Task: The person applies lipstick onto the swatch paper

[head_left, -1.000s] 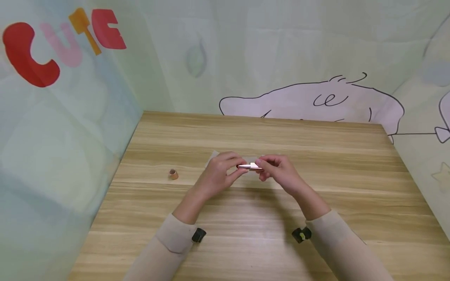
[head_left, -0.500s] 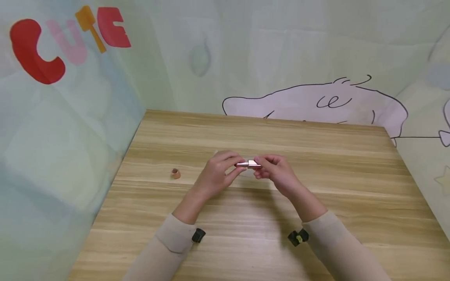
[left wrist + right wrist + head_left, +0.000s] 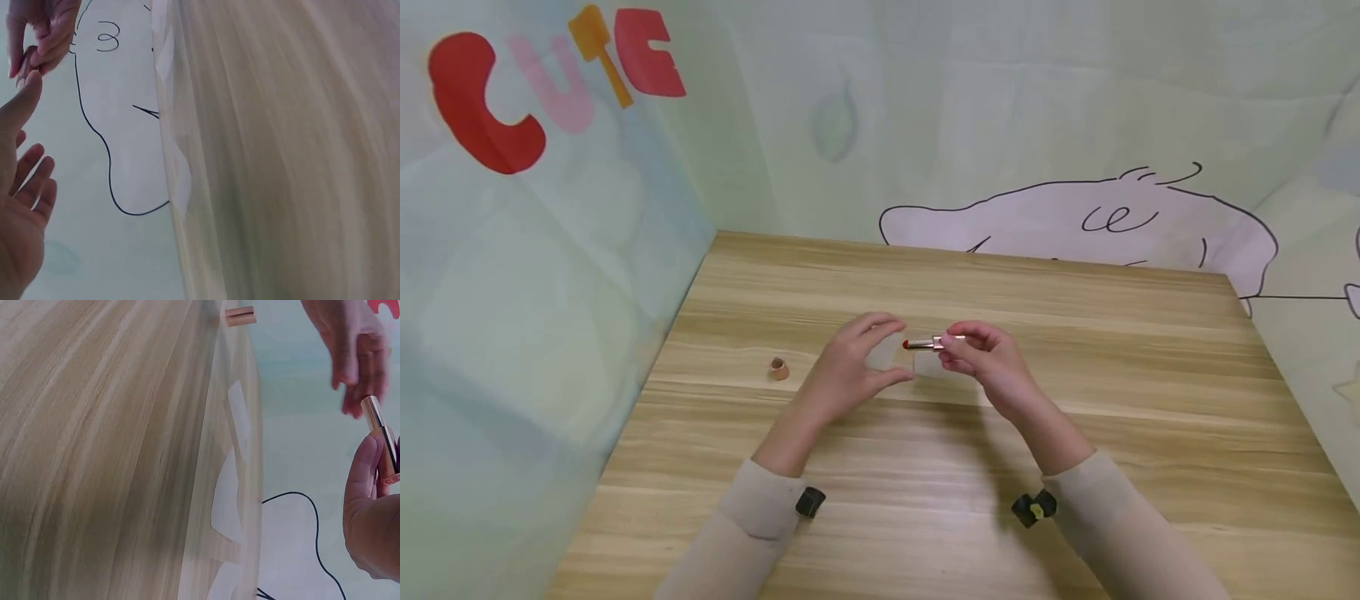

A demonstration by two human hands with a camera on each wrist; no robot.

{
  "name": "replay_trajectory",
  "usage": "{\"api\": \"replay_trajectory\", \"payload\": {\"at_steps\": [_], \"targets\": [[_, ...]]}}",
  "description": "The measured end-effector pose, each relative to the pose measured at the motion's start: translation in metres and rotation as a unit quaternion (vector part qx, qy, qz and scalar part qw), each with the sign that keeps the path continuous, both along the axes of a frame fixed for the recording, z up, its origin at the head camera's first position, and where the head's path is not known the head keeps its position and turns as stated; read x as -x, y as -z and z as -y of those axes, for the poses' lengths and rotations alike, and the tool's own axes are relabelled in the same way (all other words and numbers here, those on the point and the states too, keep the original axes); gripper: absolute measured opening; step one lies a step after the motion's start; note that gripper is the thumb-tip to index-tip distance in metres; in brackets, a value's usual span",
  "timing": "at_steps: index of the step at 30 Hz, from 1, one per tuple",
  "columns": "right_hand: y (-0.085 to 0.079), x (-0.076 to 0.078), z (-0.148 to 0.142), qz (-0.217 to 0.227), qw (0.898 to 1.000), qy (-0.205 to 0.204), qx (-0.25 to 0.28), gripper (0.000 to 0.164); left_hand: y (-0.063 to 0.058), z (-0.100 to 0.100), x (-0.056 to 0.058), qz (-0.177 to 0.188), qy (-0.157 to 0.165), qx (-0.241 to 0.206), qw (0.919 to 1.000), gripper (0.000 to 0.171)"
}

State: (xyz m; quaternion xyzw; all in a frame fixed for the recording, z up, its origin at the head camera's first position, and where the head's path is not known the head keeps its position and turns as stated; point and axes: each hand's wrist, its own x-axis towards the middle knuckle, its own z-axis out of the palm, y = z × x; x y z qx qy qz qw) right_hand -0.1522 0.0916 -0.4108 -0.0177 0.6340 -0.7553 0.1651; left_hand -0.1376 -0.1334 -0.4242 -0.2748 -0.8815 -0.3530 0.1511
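Observation:
My right hand [image 3: 996,371] pinches an uncapped lipstick [image 3: 927,343] by its metallic base between thumb and fingers. The lipstick lies roughly level, its red tip pointing left. Just beyond that tip my left hand [image 3: 842,367] holds nothing, with thumb and fingers spread apart in a C shape. The right wrist view shows the rose-gold tube [image 3: 387,453] close up, the left fingers a little past its end. On the table to the left stands the copper-coloured lipstick cap [image 3: 779,369], its hollow end up. The left wrist view shows only part of both hands.
Pieces of thin white paper [image 3: 227,497] lie on the wooden table [image 3: 880,517] beneath and behind the hands. Printed cloth walls [image 3: 760,125] border the table at the back and sides.
My left fingers have come off the lipstick's tip end and moved slightly left, spreading apart. My right hand still holds the base. The head view has shifted slightly.

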Motion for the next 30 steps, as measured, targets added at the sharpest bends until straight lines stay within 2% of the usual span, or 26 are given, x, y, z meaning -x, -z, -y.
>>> {"api": "replay_trajectory", "payload": {"at_steps": [5, 13, 20, 25, 30], "targets": [[0.0, 0.001, -0.001, 0.0, 1.0, 0.006, 0.006, 0.018, 0.008, 0.013, 0.001, 0.042, -0.019, 0.06, 0.9972, 0.055], [0.0, 0.003, -0.001, 0.002, 1.0, 0.009, 0.008, 0.018, 0.019, 0.027, -0.001, 0.076, -0.021, 0.118, 0.9899, 0.045], [0.0, 0.004, 0.0, -0.002, 1.0, 0.006, 0.007, 0.02, 0.03, 0.036, -0.001, 0.126, -0.025, 0.168, 0.9773, 0.051], [0.0, 0.005, 0.002, 0.006, 1.0, 0.011, 0.003, 0.019, 0.033, 0.038, 0.0, 0.145, -0.019, 0.185, 0.9719, 0.056], [0.001, 0.006, 0.003, 0.003, 1.0, 0.011, 0.0, 0.023, 0.034, 0.039, -0.001, 0.158, -0.015, 0.226, 0.9611, 0.066]]}}
